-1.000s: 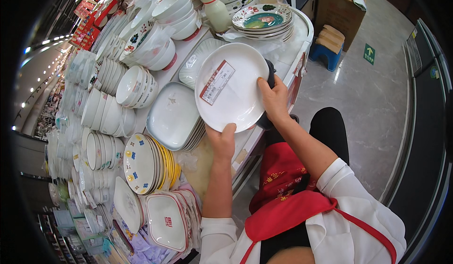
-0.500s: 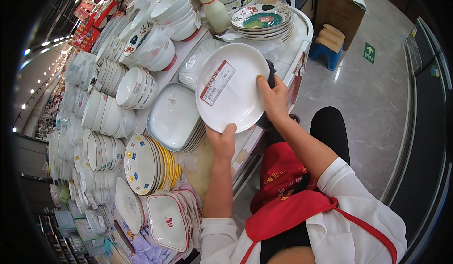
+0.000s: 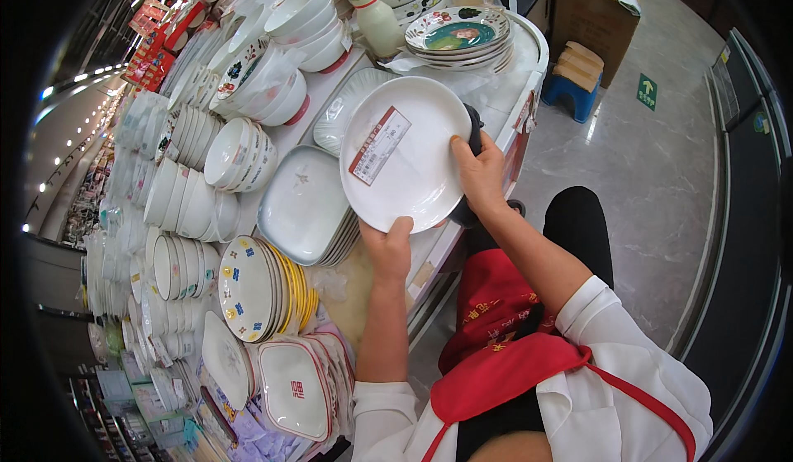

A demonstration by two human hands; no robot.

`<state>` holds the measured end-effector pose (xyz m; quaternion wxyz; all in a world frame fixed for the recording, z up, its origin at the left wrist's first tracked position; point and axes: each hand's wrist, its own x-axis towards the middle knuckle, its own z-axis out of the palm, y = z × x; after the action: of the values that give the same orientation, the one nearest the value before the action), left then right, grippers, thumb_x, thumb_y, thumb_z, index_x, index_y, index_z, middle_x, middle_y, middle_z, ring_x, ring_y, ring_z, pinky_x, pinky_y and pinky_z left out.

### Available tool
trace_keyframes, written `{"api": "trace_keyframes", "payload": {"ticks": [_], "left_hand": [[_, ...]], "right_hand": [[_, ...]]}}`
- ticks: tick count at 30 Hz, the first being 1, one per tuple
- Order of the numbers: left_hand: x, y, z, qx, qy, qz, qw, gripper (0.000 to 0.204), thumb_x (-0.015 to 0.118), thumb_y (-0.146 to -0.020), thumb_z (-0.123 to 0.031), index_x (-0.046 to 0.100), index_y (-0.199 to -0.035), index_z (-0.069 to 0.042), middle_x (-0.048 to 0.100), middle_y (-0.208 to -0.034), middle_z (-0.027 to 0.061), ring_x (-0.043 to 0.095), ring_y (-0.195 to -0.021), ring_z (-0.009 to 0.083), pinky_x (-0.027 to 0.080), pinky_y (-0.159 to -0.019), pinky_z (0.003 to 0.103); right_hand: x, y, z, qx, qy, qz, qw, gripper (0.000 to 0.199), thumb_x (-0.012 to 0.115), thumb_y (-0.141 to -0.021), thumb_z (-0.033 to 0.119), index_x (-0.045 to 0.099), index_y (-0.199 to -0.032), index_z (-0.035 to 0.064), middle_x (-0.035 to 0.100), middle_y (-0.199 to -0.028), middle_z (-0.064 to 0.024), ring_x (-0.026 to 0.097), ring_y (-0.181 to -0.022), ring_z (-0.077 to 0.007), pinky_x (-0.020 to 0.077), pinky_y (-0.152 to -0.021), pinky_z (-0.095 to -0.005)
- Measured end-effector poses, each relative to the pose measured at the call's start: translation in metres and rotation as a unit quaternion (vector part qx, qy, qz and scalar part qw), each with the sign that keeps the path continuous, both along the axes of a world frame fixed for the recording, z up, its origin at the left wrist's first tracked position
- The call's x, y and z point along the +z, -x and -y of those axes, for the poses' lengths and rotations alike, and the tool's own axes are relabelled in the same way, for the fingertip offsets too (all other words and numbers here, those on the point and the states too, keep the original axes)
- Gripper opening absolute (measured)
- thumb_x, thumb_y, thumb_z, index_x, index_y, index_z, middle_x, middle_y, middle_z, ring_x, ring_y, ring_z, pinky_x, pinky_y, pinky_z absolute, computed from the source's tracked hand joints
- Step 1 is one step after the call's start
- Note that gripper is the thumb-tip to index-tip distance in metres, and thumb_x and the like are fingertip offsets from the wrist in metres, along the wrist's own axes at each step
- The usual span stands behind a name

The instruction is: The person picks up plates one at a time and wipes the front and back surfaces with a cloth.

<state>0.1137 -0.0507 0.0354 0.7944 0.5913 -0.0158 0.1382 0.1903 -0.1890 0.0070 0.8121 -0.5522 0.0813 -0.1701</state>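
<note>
Between my two hands a round white plate is tilted up above the table's edge, with a red-and-white label stuck on its face. My left hand grips the lower rim, thumb on the face and fingers behind. At the right rim, my right hand holds on with its thumb over the edge; its other fingers are mostly hidden. Behind the plate, black curved parts of something show near my right hand. Beside the plate lie a stack of rectangular pale dishes and a ribbed white dish.
Stacked bowls, yellow-rimmed plates and square red-rimmed dishes crowd the table to the left. Decorated plates and a cream bottle stand at the far end. A blue stool and a cardboard box are on the floor.
Almost nothing differs. The plate has shifted very slightly to the left, with both hands keeping the same hold.
</note>
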Motion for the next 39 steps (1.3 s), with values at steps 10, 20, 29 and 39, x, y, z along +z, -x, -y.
{"api": "trace_keyframes", "payload": {"ticks": [10,20,29,39], "left_hand": [[0.001,0.000,0.001,0.003,-0.010,0.010,1.000,0.060,0.049,-0.067,0.006,0.040,-0.127,0.010,0.052,-0.119,0.0139,0.054,-0.106,0.0198,0.041,-0.094,0.029],[-0.001,0.002,0.000,0.012,-0.027,0.012,0.999,0.060,0.049,-0.068,0.006,0.039,-0.127,0.010,0.051,-0.120,0.0143,0.053,-0.107,0.0199,0.041,-0.095,0.029],[-0.002,0.001,-0.002,-0.003,-0.027,0.006,1.000,0.060,0.049,-0.068,0.006,0.040,-0.127,0.010,0.052,-0.119,0.0143,0.053,-0.106,0.0202,0.041,-0.095,0.029],[-0.012,-0.003,-0.008,-0.004,-0.050,0.010,0.999,0.070,0.044,-0.066,0.011,0.032,-0.135,0.005,0.047,-0.125,0.0146,0.053,-0.110,0.0252,0.048,-0.091,0.036]], "right_hand": [[-0.001,0.000,0.000,-0.003,-0.009,0.008,1.000,0.022,0.061,-0.086,0.017,0.061,-0.095,-0.0035,0.063,-0.078,-0.0024,0.054,-0.067,-0.0068,0.0466,-0.060,-0.0242],[0.002,0.001,0.000,0.001,-0.015,0.003,1.000,0.022,0.061,-0.086,0.015,0.061,-0.096,-0.0037,0.064,-0.079,-0.0020,0.054,-0.067,-0.0064,0.0465,-0.060,-0.0240],[0.003,0.002,0.003,0.022,-0.021,-0.009,1.000,0.028,0.064,-0.087,0.020,0.061,-0.098,-0.0047,0.064,-0.081,-0.0040,0.056,-0.068,-0.0077,0.0470,-0.061,-0.0241],[0.007,0.001,0.006,0.067,-0.007,-0.033,0.997,0.032,0.060,-0.086,0.017,0.058,-0.106,-0.0079,0.064,-0.087,-0.0070,0.058,-0.074,-0.0109,0.0474,-0.066,-0.0255]]}}
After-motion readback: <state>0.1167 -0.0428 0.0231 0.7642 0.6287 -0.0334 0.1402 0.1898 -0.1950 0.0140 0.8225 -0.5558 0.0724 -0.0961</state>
